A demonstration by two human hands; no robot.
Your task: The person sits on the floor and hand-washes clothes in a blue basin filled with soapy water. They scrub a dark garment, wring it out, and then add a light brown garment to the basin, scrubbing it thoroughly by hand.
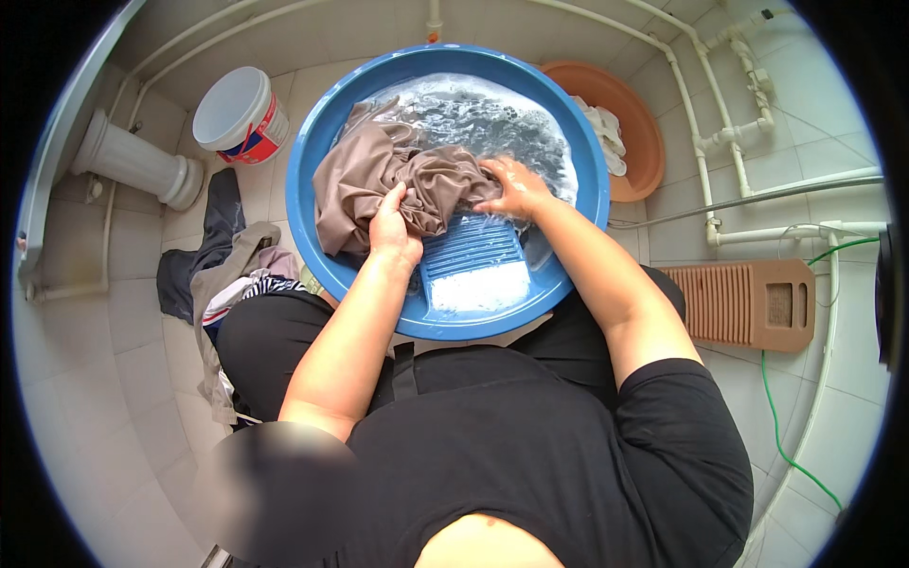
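1. White pedestal base [142, 163], far left of the blue basin [317, 142], on the tiled floor [114, 379].
2. White bucket [241, 114], just left of the basin, upright.
3. Pile of dark and striped clothes [222, 270] on the floor, lower left of the basin, touching the person's knee.
4. Brown garment [365, 180], wet, bunched in the basin's left half, partly over the top of the blue washboard [473, 260].
5. Left hand [393, 232], fingers clenched on a fold of the brown garment, at the washboard's left edge.
6. Right hand [511, 187], fingers spread and pressing flat on the garment's right end at the washboard top; not gripping, as far as shows.
7. Step, by my read: scrubbing the garment on the ribs. Next move likely needs the cloth pushed down along the ribs, left hand keeping its hold.
8. Orange basin [639, 133] with white cloth [606, 133], just right of the blue basin.
9. Brown washboard [748, 303] on the floor, lower right of the basin.
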